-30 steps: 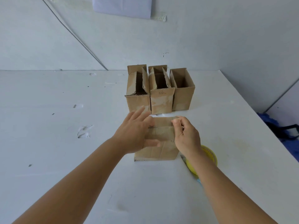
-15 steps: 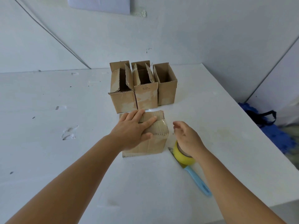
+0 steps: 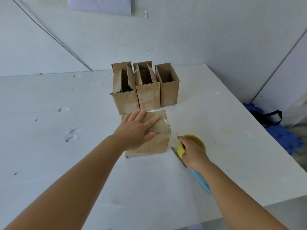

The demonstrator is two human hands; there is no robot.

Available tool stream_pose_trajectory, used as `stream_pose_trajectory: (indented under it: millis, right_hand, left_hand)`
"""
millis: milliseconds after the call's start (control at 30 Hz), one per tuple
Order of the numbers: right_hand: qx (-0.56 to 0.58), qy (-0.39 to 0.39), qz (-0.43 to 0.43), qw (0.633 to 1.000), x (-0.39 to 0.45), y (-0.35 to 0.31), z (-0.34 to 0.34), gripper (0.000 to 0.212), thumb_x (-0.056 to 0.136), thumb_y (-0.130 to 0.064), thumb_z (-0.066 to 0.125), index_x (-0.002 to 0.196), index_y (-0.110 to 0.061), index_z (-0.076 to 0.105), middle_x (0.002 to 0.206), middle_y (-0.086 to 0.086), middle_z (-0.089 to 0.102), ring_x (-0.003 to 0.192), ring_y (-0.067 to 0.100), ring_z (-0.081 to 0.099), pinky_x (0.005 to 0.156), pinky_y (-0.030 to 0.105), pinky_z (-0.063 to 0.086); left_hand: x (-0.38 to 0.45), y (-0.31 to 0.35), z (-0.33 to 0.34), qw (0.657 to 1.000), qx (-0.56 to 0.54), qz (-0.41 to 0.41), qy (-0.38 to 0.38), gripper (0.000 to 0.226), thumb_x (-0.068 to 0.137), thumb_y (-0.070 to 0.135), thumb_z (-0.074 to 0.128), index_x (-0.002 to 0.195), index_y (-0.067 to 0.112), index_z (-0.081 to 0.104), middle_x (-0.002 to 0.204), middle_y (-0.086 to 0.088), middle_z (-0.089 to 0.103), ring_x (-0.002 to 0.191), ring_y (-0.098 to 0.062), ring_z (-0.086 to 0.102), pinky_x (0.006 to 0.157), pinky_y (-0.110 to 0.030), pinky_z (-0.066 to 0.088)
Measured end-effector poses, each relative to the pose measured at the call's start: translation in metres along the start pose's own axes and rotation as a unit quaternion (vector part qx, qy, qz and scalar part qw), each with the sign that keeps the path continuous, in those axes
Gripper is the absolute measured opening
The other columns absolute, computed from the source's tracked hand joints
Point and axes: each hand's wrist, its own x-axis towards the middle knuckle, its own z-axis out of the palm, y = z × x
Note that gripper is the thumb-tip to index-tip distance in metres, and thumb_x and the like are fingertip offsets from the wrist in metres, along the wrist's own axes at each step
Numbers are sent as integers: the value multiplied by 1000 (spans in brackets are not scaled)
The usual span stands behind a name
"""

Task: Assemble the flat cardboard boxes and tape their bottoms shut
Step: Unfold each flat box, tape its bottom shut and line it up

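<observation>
Fingers [image 3: 181, 139] of the right hand [image 3: 192, 153] curled over the yellow tape roll [image 3: 191, 144], gripping its near rim while it sat on the white desk [image 3: 83, 171] just right of the box being worked on. Under that wrist lay a cutter with a pale blue handle [image 3: 201, 182], its grey blade end showing beside the roll. The left hand [image 3: 136, 130] lay flat with its fingers spread on the upturned cardboard box [image 3: 157, 143], pressing the closed flaps, across which a strip of clear tape [image 3: 163, 124] ran over the seam and down the right edge. This box stood near the desk's middle, directly in front of a row of three upright boxes: the left box [image 3: 123, 98] and the middle box [image 3: 147, 95] with their top flaps raised, and the right box [image 3: 168, 85] open, all three touching side by side. Beyond the desk's right edge a blue heap with a black strap [image 3: 272, 123] rested on the floor. A white sheet [image 3: 99, 4] hung on the wall behind.
</observation>
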Motion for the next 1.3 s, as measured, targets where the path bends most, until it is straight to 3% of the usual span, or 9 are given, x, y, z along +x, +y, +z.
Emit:
stream_pose_trajectory:
  millis: [133,367,600,667,767,867,1000,1100,1300]
  right_hand:
    - [40,87,-17,995,-2,-4,-11,63,85,3,44,142,-24,39,145,-3,41,132,19,40,103,27,34]
    - [130,198,-120,964,-12,-40,-52,57,81,2,47,127,-32,50,126,-9,53,104,9,51,84,21,38]
    - [143,204,-244,937,-14,-88,-66,53,86,1,49,128,-32,48,132,-2,50,107,18,54,79,24,49]
    - [134,204,-257,935,-10,-95,-59,54,86,2,49,128,-31,49,133,-2,49,109,18,54,84,27,49]
    - [116,219,-264,932,-4,-97,-49,52,87,2,48,128,-30,50,133,-4,49,112,16,51,81,14,41]
    - [100,232,-269,929,-1,-101,-47,53,85,4,48,127,-28,53,131,-6,51,110,15,51,81,18,40]
    - [77,230,-286,927,3,-107,-44,56,83,6,48,127,-28,54,127,-7,53,107,14,51,80,20,40]
    - [64,227,-287,929,7,-109,-42,58,83,5,47,128,-30,54,127,-6,53,108,16,52,80,21,40]
    - [35,206,-281,937,12,-112,-44,62,85,4,48,135,-34,48,134,-4,50,115,17,49,85,19,38]
  left_hand:
    - [-1,0,-2,1000,-6,2,3,60,95,58,26,149,45,3,159,-2,2,145,-23,-2,116,-37,3]
    - [-4,-1,-5,1000,-22,5,0,60,95,58,28,148,46,4,159,-1,3,145,-22,-1,115,-36,3]
    - [-5,-3,-4,998,-58,-1,29,70,93,58,39,151,36,7,158,2,9,144,-19,4,115,-33,3]
    - [-5,-4,-4,993,-107,-5,56,81,89,57,49,152,27,9,158,3,16,144,-17,11,114,-31,7]
    - [-7,-7,-4,966,-239,-38,89,93,80,53,66,151,18,17,151,1,32,137,-20,29,112,-32,22]
    - [-11,-5,-6,929,-328,-66,161,78,81,42,69,145,21,31,139,5,43,127,-14,37,104,-27,31]
    - [-13,4,-12,895,-345,-94,267,40,89,21,60,129,21,56,115,4,57,107,-10,45,94,-16,36]
    - [-10,8,-16,872,-408,-125,239,27,90,17,59,116,19,67,101,7,64,90,-4,57,75,2,35]
    - [-3,11,-21,809,-505,-204,221,12,87,23,64,94,22,73,78,11,69,72,-1,61,63,-6,43]
